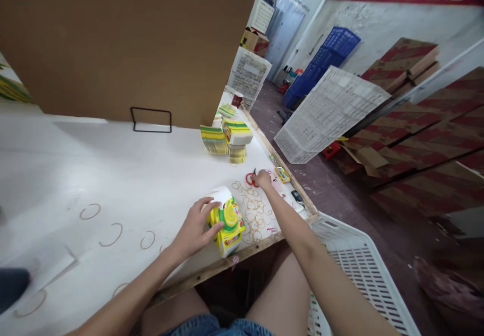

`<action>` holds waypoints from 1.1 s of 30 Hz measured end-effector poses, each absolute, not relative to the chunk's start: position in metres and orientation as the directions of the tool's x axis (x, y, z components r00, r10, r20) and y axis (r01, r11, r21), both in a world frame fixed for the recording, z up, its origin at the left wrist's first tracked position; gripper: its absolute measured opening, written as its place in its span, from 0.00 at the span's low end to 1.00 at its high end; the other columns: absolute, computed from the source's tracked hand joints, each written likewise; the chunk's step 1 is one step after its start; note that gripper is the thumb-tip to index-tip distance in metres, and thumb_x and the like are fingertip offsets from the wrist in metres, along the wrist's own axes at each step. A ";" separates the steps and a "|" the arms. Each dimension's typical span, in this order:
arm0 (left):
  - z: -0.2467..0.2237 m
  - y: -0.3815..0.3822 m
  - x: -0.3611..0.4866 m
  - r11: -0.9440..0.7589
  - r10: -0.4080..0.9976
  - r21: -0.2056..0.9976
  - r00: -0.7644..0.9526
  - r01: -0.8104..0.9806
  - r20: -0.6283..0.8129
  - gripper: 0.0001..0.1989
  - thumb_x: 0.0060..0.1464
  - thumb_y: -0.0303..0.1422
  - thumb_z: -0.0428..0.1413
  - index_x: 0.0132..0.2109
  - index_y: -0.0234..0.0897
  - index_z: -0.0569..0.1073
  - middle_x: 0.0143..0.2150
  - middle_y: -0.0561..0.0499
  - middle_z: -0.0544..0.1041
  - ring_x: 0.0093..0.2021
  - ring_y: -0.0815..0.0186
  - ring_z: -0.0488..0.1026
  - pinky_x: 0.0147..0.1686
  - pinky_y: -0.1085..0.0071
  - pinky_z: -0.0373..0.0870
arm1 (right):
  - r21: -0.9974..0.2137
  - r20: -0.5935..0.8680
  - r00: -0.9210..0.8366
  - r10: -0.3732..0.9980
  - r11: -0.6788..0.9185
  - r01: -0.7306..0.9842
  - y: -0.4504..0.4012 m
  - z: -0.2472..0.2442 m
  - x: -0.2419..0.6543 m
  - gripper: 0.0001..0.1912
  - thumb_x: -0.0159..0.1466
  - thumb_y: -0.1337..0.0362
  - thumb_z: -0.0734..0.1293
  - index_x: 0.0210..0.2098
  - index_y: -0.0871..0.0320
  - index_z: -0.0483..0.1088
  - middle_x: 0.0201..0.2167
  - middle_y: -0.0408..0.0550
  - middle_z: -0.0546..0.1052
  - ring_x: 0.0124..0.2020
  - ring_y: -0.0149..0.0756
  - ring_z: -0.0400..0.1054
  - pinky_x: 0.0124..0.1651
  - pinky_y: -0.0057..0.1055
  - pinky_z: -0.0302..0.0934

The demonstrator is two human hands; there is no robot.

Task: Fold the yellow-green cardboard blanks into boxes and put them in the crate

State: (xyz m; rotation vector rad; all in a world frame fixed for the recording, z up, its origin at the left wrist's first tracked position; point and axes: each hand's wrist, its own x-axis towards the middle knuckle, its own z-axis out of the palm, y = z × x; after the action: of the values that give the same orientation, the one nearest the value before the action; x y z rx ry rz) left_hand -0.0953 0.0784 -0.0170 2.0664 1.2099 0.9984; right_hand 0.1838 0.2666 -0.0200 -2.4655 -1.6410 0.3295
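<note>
My left hand (198, 227) is wrapped round the near side of a stack of yellow and green printed packets (230, 222), which stands by the table's front edge. Further right, my right hand (262, 179) has its fingers closed at the handles of red scissors (251, 179), whose dark tip points away from me. Many loose rubber bands (255, 210) lie between the stack and my right forearm. Behind them are more packet bundles (215, 139).
A tall brown cardboard sheet (132, 44) with a black wire frame (152, 120) stands at the back. Along the table's right edge lie a small yellow pack (283, 175) and a dark object (297, 196). A white crate (355, 260) is at the right.
</note>
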 end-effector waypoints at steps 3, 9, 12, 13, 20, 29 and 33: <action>-0.017 0.077 -0.097 -0.461 0.885 0.730 0.318 0.505 0.339 0.20 0.60 0.41 0.52 0.57 0.43 0.66 0.60 0.41 0.65 0.61 0.50 0.62 0.59 0.51 0.61 | -0.422 -0.145 0.394 0.908 -0.417 0.805 0.265 -0.016 0.186 0.18 0.67 0.59 0.66 0.53 0.61 0.67 0.52 0.54 0.72 0.48 0.42 0.70 0.48 0.43 0.68; -0.002 0.080 -0.100 -0.566 0.823 0.650 0.388 0.508 0.414 0.15 0.61 0.36 0.51 0.55 0.42 0.68 0.60 0.42 0.67 0.61 0.52 0.60 0.59 0.52 0.59 | -0.802 -0.103 0.385 0.917 -0.305 0.513 0.231 -0.003 0.189 0.16 0.68 0.58 0.65 0.50 0.61 0.69 0.46 0.51 0.74 0.42 0.38 0.72 0.43 0.39 0.69; 0.014 0.092 -0.094 -0.624 0.776 0.585 0.501 0.518 0.384 0.09 0.61 0.30 0.51 0.47 0.42 0.72 0.50 0.45 0.72 0.54 0.55 0.65 0.54 0.55 0.60 | -0.928 -0.075 0.335 0.939 -0.189 0.321 0.200 0.009 0.186 0.17 0.65 0.51 0.66 0.40 0.60 0.70 0.33 0.45 0.73 0.30 0.31 0.69 0.34 0.30 0.66; 0.019 0.097 -0.092 -0.639 0.758 0.562 0.553 0.525 0.346 0.08 0.60 0.29 0.52 0.44 0.41 0.73 0.46 0.47 0.72 0.51 0.57 0.66 0.52 0.57 0.60 | -0.954 -0.072 0.308 0.949 -0.156 0.257 0.188 0.015 0.184 0.18 0.62 0.48 0.67 0.36 0.58 0.70 0.28 0.42 0.71 0.27 0.30 0.66 0.32 0.29 0.64; 0.030 0.123 -0.074 -0.638 0.734 0.527 0.650 0.561 0.196 0.09 0.54 0.21 0.51 0.31 0.37 0.71 0.35 0.48 0.69 0.41 0.59 0.65 0.41 0.64 0.57 | -0.970 -0.202 -0.027 0.979 -0.204 -0.135 0.082 0.047 0.154 0.24 0.51 0.41 0.73 0.28 0.56 0.71 0.20 0.39 0.63 0.23 0.30 0.59 0.27 0.29 0.57; 0.010 0.117 -0.065 -0.624 0.768 0.565 0.559 0.540 0.314 0.10 0.55 0.20 0.46 0.32 0.38 0.65 0.35 0.48 0.70 0.40 0.58 0.63 0.40 0.61 0.55 | -0.717 -0.403 -0.352 0.845 -0.531 -0.452 0.003 0.034 0.105 0.27 0.54 0.36 0.68 0.27 0.56 0.69 0.18 0.38 0.58 0.20 0.28 0.52 0.25 0.27 0.49; 0.007 0.118 -0.065 -0.621 0.770 0.591 0.545 0.516 0.332 0.11 0.54 0.18 0.46 0.32 0.38 0.63 0.34 0.49 0.69 0.39 0.59 0.63 0.40 0.61 0.54 | -0.640 -0.436 -0.434 0.788 -0.611 -0.466 0.000 0.032 0.087 0.32 0.54 0.31 0.63 0.26 0.56 0.67 0.19 0.41 0.61 0.22 0.30 0.54 0.24 0.27 0.46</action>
State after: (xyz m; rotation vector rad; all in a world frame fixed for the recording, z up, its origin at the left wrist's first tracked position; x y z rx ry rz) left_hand -0.0654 0.1176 0.0072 2.3582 1.0446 0.8071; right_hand 0.0867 0.0003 0.0320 -0.9406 -0.5561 2.0857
